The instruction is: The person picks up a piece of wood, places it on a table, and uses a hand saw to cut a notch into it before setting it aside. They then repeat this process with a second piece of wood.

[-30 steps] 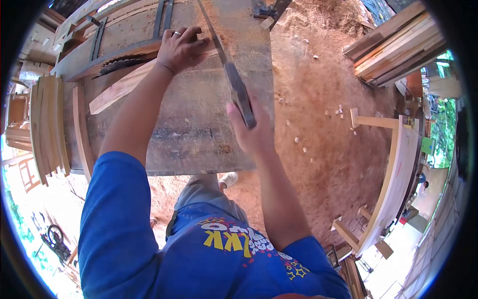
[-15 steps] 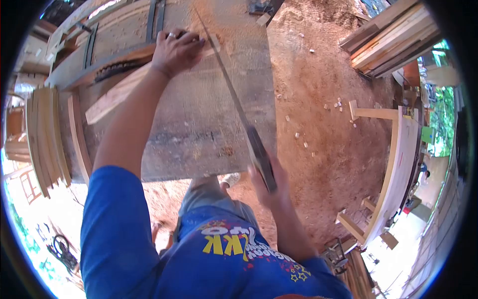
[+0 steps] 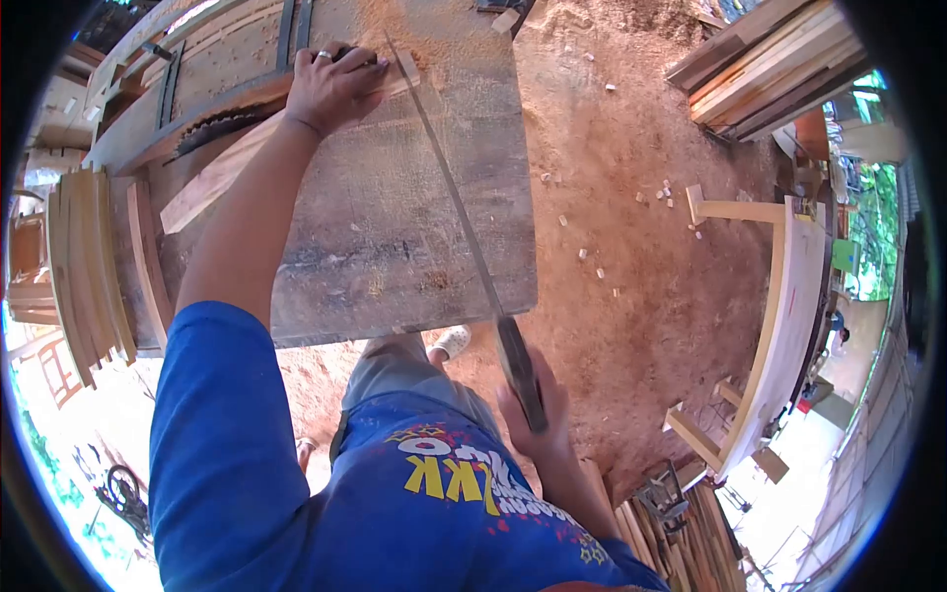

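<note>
The left hand (image 3: 333, 87) lies flat, fingers spread, pressing on a wood strip (image 3: 212, 183) at the far edge of the surface (image 3: 395, 237). The strip runs out from under the palm toward 8 o'clock, and its short end pokes out at 3 o'clock of the fingertips. Just there the saw (image 3: 449, 187) crosses it, right beside the fingers. The thin steel runs from that point toward 5 o'clock, over the surface and past its near edge. The right hand (image 3: 538, 419) is closed round the saw's dark handle, off the surface and close to the body.

A round blade (image 3: 222, 126) pokes up from a slot at 8 o'clock of the left hand, near the strip. Boards (image 3: 84, 257) stand stacked at the surface's 9 o'clock side, and sawdust covers the ground (image 3: 631, 197) at 3 o'clock.
</note>
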{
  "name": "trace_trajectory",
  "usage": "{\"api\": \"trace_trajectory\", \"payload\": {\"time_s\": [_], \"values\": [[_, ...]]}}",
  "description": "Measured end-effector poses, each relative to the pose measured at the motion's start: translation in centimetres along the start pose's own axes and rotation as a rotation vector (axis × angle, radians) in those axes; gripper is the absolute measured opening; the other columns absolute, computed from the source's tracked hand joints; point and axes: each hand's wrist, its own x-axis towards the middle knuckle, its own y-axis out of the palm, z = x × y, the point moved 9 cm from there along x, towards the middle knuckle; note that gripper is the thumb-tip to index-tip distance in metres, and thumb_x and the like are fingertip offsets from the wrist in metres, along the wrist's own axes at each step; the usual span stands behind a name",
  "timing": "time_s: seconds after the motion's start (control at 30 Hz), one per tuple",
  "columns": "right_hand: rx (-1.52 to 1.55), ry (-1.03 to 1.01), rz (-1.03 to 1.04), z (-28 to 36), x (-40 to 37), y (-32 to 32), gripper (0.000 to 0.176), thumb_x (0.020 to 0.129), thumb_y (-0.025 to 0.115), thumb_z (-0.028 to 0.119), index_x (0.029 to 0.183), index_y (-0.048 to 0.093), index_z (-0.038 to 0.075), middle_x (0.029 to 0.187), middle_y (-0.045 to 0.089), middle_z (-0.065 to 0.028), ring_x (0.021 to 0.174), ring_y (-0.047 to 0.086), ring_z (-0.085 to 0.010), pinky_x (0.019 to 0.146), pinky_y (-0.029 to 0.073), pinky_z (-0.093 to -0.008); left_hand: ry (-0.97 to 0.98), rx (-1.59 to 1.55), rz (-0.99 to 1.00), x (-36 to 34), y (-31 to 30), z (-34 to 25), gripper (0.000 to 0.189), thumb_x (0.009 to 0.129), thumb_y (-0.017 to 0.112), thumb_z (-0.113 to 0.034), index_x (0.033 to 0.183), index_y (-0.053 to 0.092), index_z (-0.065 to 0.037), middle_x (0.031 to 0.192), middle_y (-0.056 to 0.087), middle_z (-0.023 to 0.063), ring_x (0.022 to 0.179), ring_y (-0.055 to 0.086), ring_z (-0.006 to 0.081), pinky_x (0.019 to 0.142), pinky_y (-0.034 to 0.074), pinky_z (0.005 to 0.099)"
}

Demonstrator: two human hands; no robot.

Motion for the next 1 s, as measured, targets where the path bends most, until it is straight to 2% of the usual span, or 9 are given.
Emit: {"api": "trace_trajectory", "payload": {"time_s": [0.13, 0.23, 0.33, 0.47, 0.57, 0.73, 0.8, 0.87, 1.0], "values": [[-0.066, 0.033, -0.006, 0.5, -2.6, -1.4, 0.068, 0.098, 0.075, 0.023, 0.156, 0.050, 0.000, 0.113, 0.078, -0.0224, 0.105, 0.080, -0.0310, 0.089, 0.062, -0.0400, 0.007, -0.008, -0.008, 0.4, -0.3, 0.0, 0.042, 0.082, 0.086, -0.043, 0.122, 0.078, -0.033, 0.123, 0.068, -0.0130, 0.114, 0.064, 0.0185, 0.097, 0.044, 0.0475], [0.084, -0.093, 0.010, 1.3, 7.5, 1.6, 0.059, 0.100, 0.074, 0.020, 0.152, 0.052, 0.000, 0.111, 0.077, -0.0217, 0.102, 0.080, -0.0315, 0.086, 0.062, -0.0410, -0.011, -0.033, 0.041, 0.6, -0.6, -0.2, 0.042, 0.081, 0.087, -0.044, 0.121, 0.079, -0.033, 0.122, 0.069, -0.0144, 0.117, 0.064, 0.0183, 0.096, 0.043, 0.0474], [0.042, -0.240, -0.044, 5.7, 19.6, 4.8, 0.054, 0.102, 0.072, 0.024, 0.150, 0.054, 0.006, 0.093, 0.074, -0.0177, 0.082, 0.076, -0.0334, 0.079, 0.058, -0.0432, -0.025, -0.013, 0.039, 0.5, -0.1, -0.2, 0.042, 0.081, 0.087, -0.045, 0.120, 0.079, -0.033, 0.121, 0.069, -0.0147, 0.118, 0.064, 0.0180, 0.096, 0.043, 0.0474], [0.043, -0.248, -0.036, 11.9, 23.0, 5.6, 0.053, 0.103, 0.071, 0.028, 0.149, 0.055, 0.008, 0.090, 0.072, -0.0185, 0.080, 0.075, -0.0336, 0.077, 0.057, -0.0430, -0.027, 0.038, 0.058, 0.4, 0.4, 0.0, 0.041, 0.082, 0.086, -0.043, 0.121, 0.080, -0.034, 0.122, 0.070, -0.0145, 0.119, 0.064, 0.0177, 0.096, 0.043, 0.0475], [-0.008, -0.144, 0.014, 11.1, 22.2, 5.2, 0.054, 0.103, 0.071, 0.027, 0.150, 0.054, 0.007, 0.087, 0.072, -0.0170, 0.081, 0.075, -0.0335, 0.077, 0.057, -0.0422, -0.034, 0.010, 0.058, 0.5, -0.5, -0.3, 0.042, 0.081, 0.086, -0.041, 0.122, 0.079, -0.036, 0.122, 0.070, -0.0152, 0.120, 0.064, 0.0177, 0.097, 0.043, 0.0479], [0.007, -0.475, -0.192, 3.4, 11.2, 3.4, 0.058, 0.102, 0.073, 0.020, 0.152, 0.051, 0.002, 0.090, 0.075, -0.0185, 0.076, 0.076, -0.0349, 0.074, 0.059, -0.0411, -0.027, 0.021, 0.043, 0.5, -0.2, -0.1, 0.044, 0.079, 0.087, -0.041, 0.122, 0.078, -0.034, 0.120, 0.069, -0.0163, 0.118, 0.064, 0.0180, 0.097, 0.043, 0.0470], [0.123, -0.049, 0.001, 1.1, 4.0, 1.8, 0.061, 0.101, 0.074, 0.016, 0.154, 0.049, 0.000, 0.102, 0.077, -0.0215, 0.086, 0.080, -0.0337, 0.076, 0.061, -0.0405, -0.024, 0.011, 0.035, 0.2, 0.2, -0.2, 0.045, 0.079, 0.087, -0.041, 0.122, 0.078, -0.034, 0.119, 0.069, -0.0163, 0.118, 0.064, 0.0181, 0.097, 0.043, 0.0466], [-0.043, -0.012, -0.051, -0.5, -1.7, -0.2, 0.059, 0.099, 0.073, 0.012, 0.153, 0.052, -0.001, 0.095, 0.071, -0.0087, 0.084, 0.069, -0.0147, 0.078, 0.057, -0.0337, -0.021, -0.031, 0.022, 0.2, 0.1, 0.1, 0.045, 0.080, 0.087, -0.041, 0.123, 0.077, -0.033, 0.119, 0.068, -0.0160, 0.117, 0.063, 0.0181, 0.097, 0.044, 0.0463], [-0.041, -0.079, -0.014, 1.8, -1.7, -1.1, 0.063, 0.101, 0.073, 0.015, 0.157, 0.047, 0.003, 0.109, 0.078, -0.0230, 0.102, 0.081, -0.0315, 0.087, 0.062, -0.0402, -0.019, -0.002, 0.049, 0.5, -0.4, -0.2, 0.044, 0.080, 0.087, -0.039, 0.123, 0.078, -0.033, 0.120, 0.069, -0.0139, 0.119, 0.062, 0.0172, 0.097, 0.043, 0.0475]]}}
